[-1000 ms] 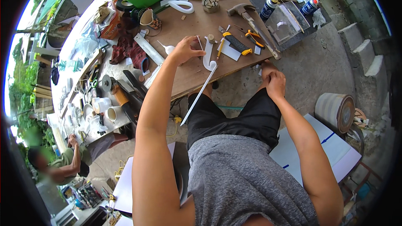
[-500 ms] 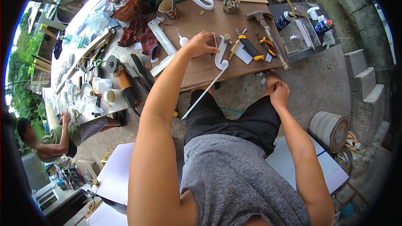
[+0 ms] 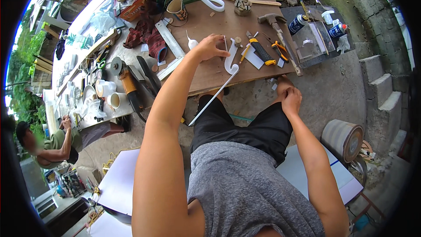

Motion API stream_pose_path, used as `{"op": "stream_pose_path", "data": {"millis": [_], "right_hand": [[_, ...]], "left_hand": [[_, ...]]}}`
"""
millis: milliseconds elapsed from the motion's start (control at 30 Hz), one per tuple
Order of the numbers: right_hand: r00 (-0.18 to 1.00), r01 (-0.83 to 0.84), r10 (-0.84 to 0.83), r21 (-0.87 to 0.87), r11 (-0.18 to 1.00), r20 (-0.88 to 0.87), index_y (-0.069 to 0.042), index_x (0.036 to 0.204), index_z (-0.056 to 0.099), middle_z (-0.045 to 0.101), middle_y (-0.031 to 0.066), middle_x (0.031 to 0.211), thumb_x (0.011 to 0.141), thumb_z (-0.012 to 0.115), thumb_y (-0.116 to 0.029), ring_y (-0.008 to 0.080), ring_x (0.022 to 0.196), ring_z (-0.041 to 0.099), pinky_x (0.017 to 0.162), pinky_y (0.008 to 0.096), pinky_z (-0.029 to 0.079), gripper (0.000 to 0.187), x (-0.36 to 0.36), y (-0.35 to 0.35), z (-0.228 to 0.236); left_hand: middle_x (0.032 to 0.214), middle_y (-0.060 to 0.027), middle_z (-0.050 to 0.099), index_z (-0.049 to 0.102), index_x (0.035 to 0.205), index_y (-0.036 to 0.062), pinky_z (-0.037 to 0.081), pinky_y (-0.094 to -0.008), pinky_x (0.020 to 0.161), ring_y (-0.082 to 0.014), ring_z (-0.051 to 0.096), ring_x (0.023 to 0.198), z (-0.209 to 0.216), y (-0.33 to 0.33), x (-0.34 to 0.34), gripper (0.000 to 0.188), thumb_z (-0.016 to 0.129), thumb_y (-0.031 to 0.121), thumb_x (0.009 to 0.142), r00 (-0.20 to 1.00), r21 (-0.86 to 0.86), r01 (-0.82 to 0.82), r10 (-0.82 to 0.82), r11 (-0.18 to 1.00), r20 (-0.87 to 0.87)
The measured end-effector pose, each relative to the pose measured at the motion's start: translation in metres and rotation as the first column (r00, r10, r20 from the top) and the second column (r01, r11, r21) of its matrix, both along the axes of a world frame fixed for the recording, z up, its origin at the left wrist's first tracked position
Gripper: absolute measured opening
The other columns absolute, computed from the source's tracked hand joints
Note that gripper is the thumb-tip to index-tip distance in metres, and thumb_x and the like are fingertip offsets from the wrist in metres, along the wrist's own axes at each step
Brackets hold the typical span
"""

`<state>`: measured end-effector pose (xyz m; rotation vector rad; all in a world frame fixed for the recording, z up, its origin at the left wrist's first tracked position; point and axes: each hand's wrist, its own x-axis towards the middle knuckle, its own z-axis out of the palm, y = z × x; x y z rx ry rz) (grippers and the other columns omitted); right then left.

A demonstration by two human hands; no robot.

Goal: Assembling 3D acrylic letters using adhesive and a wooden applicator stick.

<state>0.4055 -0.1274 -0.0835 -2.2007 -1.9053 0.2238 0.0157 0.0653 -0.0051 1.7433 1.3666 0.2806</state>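
My left hand is at a white hook-shaped piece on the brown board, thumb and bent fingers at the thin upright edge of its upper end. From the curled lower end a long narrow white strip runs past the table edge and over my lap. A small round wooden block stands against the piece. Beside my left wrist is a white thin-nozzled bottle. My right hand rests on my right knee, fingers loosely bent over it and their tips partly hidden.
Right of the piece lie a pencil, a yellow-black cutter, pliers and a hammer. An angle grinder and a metal square are at left. Two spray cans stand at right. Another person works at far left.
The view has shifted slightly. Both my hands stay in about the same places, and the hook-shaped piece and strip lie as before.
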Motion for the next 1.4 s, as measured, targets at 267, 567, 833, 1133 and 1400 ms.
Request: {"op": "stream_pose_path", "data": {"millis": [267, 567, 833, 1133, 1400], "right_hand": [[1.000, 0.010, -0.010, -0.014, 1.000, -0.004, 0.000, 0.099, 0.071, 0.066, 0.0156, 0.108, 0.093, 0.064, -0.020, 0.0364, 0.115, 0.057, 0.097, 0.0502, 0.043, 0.022, 0.001, -0.005, 0.001], [1.000, 0.010, -0.010, -0.016, 1.000, 0.006, -0.001, 0.098, 0.070, 0.066, 0.0157, 0.109, 0.094, 0.064, -0.021, 0.0365, 0.114, 0.057, 0.096, 0.0513, 0.043, 0.021, 0.001, -0.005, 0.001], [1.000, 0.020, -0.020, -0.030, 0.999, -0.004, -0.001, 0.098, 0.071, 0.066, 0.0159, 0.109, 0.094, 0.063, -0.021, 0.0367, 0.115, 0.057, 0.097, 0.0516, 0.043, 0.022, 0.002, -0.003, -0.001], [1.000, 0.014, -0.014, -0.008, 1.000, -0.012, -0.001, 0.098, 0.071, 0.065, 0.0155, 0.108, 0.094, 0.064, -0.021, 0.0365, 0.115, 0.057, 0.096, 0.0516, 0.042, 0.022, -0.001, -0.003, -0.003], [0.998, 0.030, -0.027, 0.071, 0.997, -0.050, -0.003, 0.090, 0.071, 0.065, 0.0158, 0.102, 0.086, 0.067, -0.019, 0.0376, 0.109, 0.058, 0.093, 0.0508, 0.043, 0.016, 0.002, -0.004, -0.004]], "left_hand": [[0.143, -0.0166, 0.057, 0.059, 0.141, 0.0050, 0.045, -0.0412, 0.111, -0.0346, 0.056, 0.132, 0.001, -0.004, 0.003, 0.089, 0.091, 0.046, 0.069, 1.000, -0.013, -0.008, 0.008, 1.000, -0.018], [0.142, -0.0148, 0.057, 0.055, 0.146, 0.0055, 0.052, -0.0398, 0.099, -0.0284, 0.064, 0.113, -0.005, -0.002, 0.001, 0.093, 0.092, 0.042, 0.070, 1.000, 0.009, 0.011, -0.011, 1.000, -0.004], [0.142, -0.0147, 0.059, 0.055, 0.146, 0.0069, 0.053, -0.0398, 0.099, -0.0283, 0.064, 0.111, -0.011, 0.001, -0.001, 0.091, 0.092, 0.042, 0.070, 1.000, 0.023, 0.014, -0.014, 1.000, 0.005], [0.142, -0.0166, 0.058, 0.056, 0.146, 0.0066, 0.053, -0.0399, 0.098, -0.0301, 0.064, 0.111, -0.007, -0.001, -0.003, 0.091, 0.091, 0.044, 0.071, 0.999, 0.039, 0.024, -0.022, 0.999, -0.028], [0.138, -0.0166, 0.059, 0.056, 0.145, 0.0041, 0.054, -0.0390, 0.095, -0.0288, 0.065, 0.108, -0.022, 0.001, -0.004, 0.091, 0.092, 0.042, 0.071, 0.999, 0.096, 0.043, -0.044, 0.994, 0.005]]}}
